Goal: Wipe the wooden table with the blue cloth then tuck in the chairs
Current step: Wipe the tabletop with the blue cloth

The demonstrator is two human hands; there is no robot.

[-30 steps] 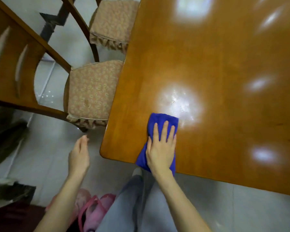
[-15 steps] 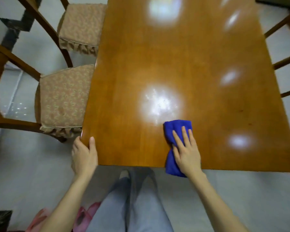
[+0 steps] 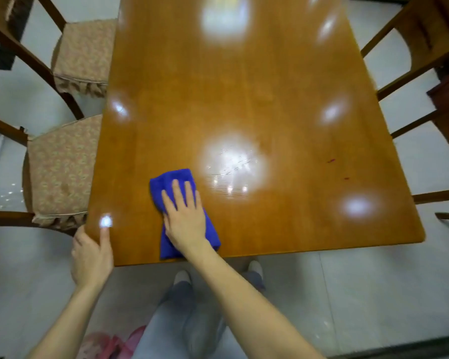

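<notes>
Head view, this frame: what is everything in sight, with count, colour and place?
wooden table: one, glossy orange-brown, centre.
blue cloth: one, blue, folded, by table's near edge, under right hand.
red specks: two, red, table's right part.
cushioned chairs: two, brown frames, beige patterned seats, left of table.
bare chair frames: count unclear, brown, right of table.
pink footwear: blurred, pink, floor, bottom left.
legs: two, grey trousers, below table edge.
left hand: rests on table's near-left corner.
right hand: pressed flat on cloth.

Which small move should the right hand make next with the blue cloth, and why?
Probably slide the blue cloth rightward. The right hand presses it flat on the wooden table by its near edge, and small red specks lie further right, apart from it.
</notes>
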